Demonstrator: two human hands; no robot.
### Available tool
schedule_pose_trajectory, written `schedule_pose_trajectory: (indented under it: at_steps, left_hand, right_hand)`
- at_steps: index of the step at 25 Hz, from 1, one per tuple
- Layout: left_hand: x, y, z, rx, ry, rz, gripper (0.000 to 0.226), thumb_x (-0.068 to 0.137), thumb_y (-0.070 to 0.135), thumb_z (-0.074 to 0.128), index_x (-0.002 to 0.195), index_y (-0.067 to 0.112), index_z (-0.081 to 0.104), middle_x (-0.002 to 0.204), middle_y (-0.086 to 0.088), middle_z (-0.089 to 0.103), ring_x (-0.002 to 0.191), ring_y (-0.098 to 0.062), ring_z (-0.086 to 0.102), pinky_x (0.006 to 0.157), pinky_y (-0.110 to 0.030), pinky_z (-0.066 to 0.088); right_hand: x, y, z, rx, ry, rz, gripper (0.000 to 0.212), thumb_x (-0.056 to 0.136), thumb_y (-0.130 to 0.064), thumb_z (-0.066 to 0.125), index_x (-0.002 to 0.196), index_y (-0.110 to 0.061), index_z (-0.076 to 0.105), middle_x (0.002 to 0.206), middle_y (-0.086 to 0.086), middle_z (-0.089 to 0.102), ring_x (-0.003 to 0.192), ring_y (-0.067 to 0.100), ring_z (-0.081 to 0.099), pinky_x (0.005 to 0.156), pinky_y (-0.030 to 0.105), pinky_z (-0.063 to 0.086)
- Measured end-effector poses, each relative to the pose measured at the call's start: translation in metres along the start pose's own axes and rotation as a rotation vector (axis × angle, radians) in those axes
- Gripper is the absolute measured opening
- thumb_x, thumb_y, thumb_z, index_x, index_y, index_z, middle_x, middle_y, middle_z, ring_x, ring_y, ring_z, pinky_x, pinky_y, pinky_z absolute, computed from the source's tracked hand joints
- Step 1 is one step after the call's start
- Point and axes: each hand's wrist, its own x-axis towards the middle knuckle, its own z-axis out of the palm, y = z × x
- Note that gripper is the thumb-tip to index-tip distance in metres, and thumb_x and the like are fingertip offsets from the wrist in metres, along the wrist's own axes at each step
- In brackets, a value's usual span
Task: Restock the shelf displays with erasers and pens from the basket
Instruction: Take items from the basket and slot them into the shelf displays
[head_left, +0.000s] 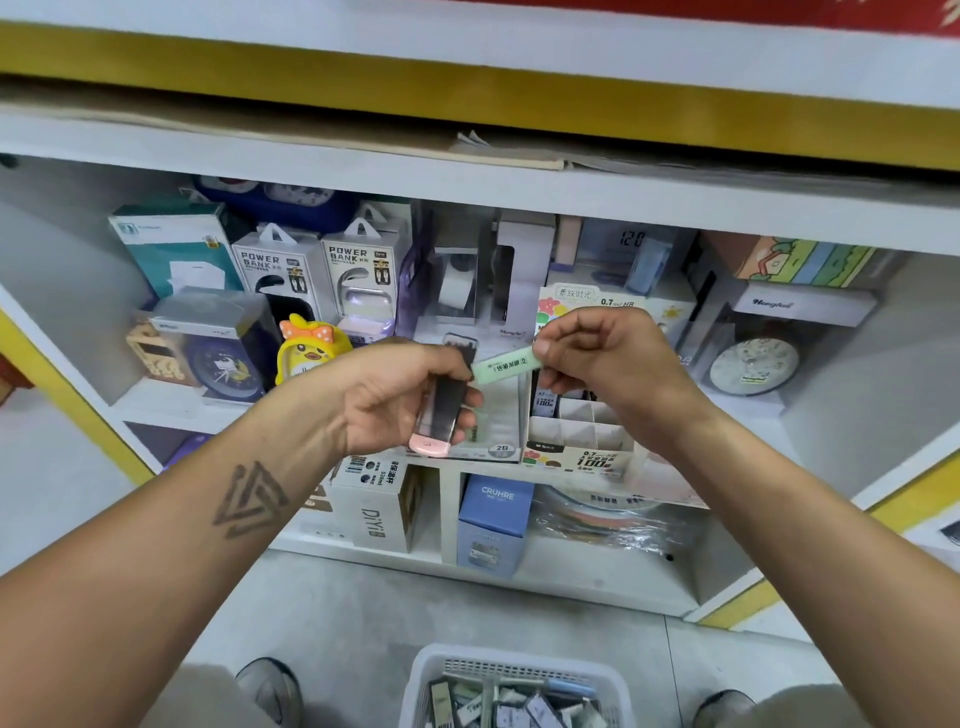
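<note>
— Now, where's the pale green wrapped eraser bar (505, 365)?
— Mid-air before the shelf, pinched at its right end by the right hand (605, 364). Its left end meets the left hand (402, 397), whose fingers curl round a dark flat pack with a pink end (441, 410).
— Beyond them?
— A white compartmented cardboard display box (579, 434) on the shelf. Near, on the floor: a white plastic basket (514, 686) holding small packets.

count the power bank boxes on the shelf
2, side by side at the back left of the shelf: one power bank box on the left, a second power bank box touching its right side. Others may sit hidden behind them.
</note>
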Motion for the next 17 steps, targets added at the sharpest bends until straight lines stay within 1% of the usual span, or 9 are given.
schedule_pose_trajectory:
  at_steps: [2, 4, 6, 8, 9, 11, 13, 15, 17]
  left_hand:
    - [0.0, 0.001, -0.002, -0.037, 0.032, -0.011, 0.019, 0.1, 0.016, 0.044, 0.096, 0.004, 0.059, 0.083, -0.015, 0.067, 0.064, -0.025, 0.061, 0.069, -0.038, 0.053]
    - [0.0, 0.0, -0.004, -0.059, 0.076, -0.023, 0.023, 0.102, 0.018, 0.039, 0.097, 0.004, 0.057, 0.085, -0.017, 0.067, 0.068, -0.028, 0.062, 0.073, -0.041, 0.053]
    - [0.001, 0.0, -0.008, -0.09, 0.131, -0.011, 0.023, 0.104, 0.014, 0.035, 0.106, 0.002, 0.055, 0.09, -0.018, 0.066, 0.074, -0.03, 0.064, 0.075, -0.044, 0.054]
    - [0.002, 0.0, -0.01, -0.119, 0.171, 0.02, 0.024, 0.104, 0.009, 0.033, 0.117, -0.001, 0.051, 0.091, -0.019, 0.064, 0.076, -0.031, 0.067, 0.069, -0.045, 0.058]
    - [0.002, 0.001, -0.011, -0.134, 0.183, 0.038, 0.024, 0.104, 0.007, 0.033, 0.121, -0.001, 0.049, 0.092, -0.019, 0.062, 0.076, -0.032, 0.068, 0.066, -0.045, 0.059]
    - [0.001, 0.002, -0.012, -0.17, 0.187, 0.072, 0.024, 0.103, 0.002, 0.035, 0.124, -0.001, 0.047, 0.098, -0.019, 0.06, 0.08, -0.037, 0.07, 0.065, -0.049, 0.06]
    - [-0.001, 0.002, -0.014, -0.186, 0.179, 0.087, 0.024, 0.103, 0.0, 0.037, 0.125, -0.002, 0.047, 0.107, -0.022, 0.061, 0.084, -0.041, 0.071, 0.066, -0.053, 0.059]
    - [-0.002, 0.001, -0.016, -0.181, 0.178, 0.092, 0.024, 0.102, -0.002, 0.038, 0.124, -0.003, 0.048, 0.112, -0.024, 0.062, 0.085, -0.042, 0.071, 0.065, -0.055, 0.059]
    - [-0.002, 0.001, -0.018, -0.173, 0.178, 0.099, 0.024, 0.102, -0.002, 0.038, 0.124, -0.003, 0.047, 0.116, -0.026, 0.063, 0.086, -0.043, 0.071, 0.066, -0.057, 0.058]
  right_hand:
    - [0.001, 0.002, 0.0, 0.007, 0.005, 0.0, 0.006, 0.087, 0.001, 0.072, 0.093, 0.003, 0.073, 0.081, 0.026, 0.072, 0.061, 0.021, 0.069, 0.057, 0.023, 0.056]
    - [0.004, 0.006, 0.0, -0.035, 0.017, -0.013, 0.008, 0.088, 0.002, 0.071, 0.094, -0.004, 0.073, 0.08, 0.021, 0.073, 0.063, 0.022, 0.07, 0.059, 0.024, 0.057]
    - [0.008, 0.014, 0.002, -0.253, 0.033, -0.075, 0.016, 0.09, 0.003, 0.068, 0.094, -0.012, 0.07, 0.079, 0.011, 0.07, 0.064, 0.019, 0.07, 0.062, 0.029, 0.058]
    - [0.01, 0.021, 0.01, -0.573, 0.027, -0.198, 0.015, 0.089, -0.003, 0.069, 0.097, -0.016, 0.067, 0.078, -0.002, 0.064, 0.067, 0.009, 0.063, 0.07, 0.03, 0.057]
    - [0.009, 0.023, 0.015, -0.672, 0.016, -0.251, 0.013, 0.089, -0.005, 0.07, 0.096, -0.016, 0.067, 0.077, -0.009, 0.061, 0.07, 0.005, 0.06, 0.073, 0.03, 0.057]
    - [0.008, 0.025, 0.026, -0.727, -0.016, -0.307, 0.011, 0.089, -0.008, 0.07, 0.097, -0.015, 0.068, 0.076, -0.017, 0.058, 0.073, 0.006, 0.058, 0.075, 0.031, 0.056]
    - [0.009, 0.026, 0.035, -0.751, -0.046, -0.337, 0.01, 0.091, -0.008, 0.069, 0.099, -0.014, 0.067, 0.076, -0.015, 0.059, 0.076, 0.01, 0.059, 0.077, 0.032, 0.055]
    - [0.01, 0.029, 0.041, -0.763, -0.091, -0.322, 0.011, 0.092, -0.008, 0.067, 0.102, -0.012, 0.068, 0.085, -0.004, 0.067, 0.083, 0.015, 0.064, 0.08, 0.036, 0.056]
    - [0.01, 0.031, 0.043, -0.782, -0.139, -0.309, 0.011, 0.093, -0.008, 0.065, 0.103, -0.012, 0.068, 0.092, 0.003, 0.071, 0.087, 0.02, 0.066, 0.081, 0.04, 0.056]
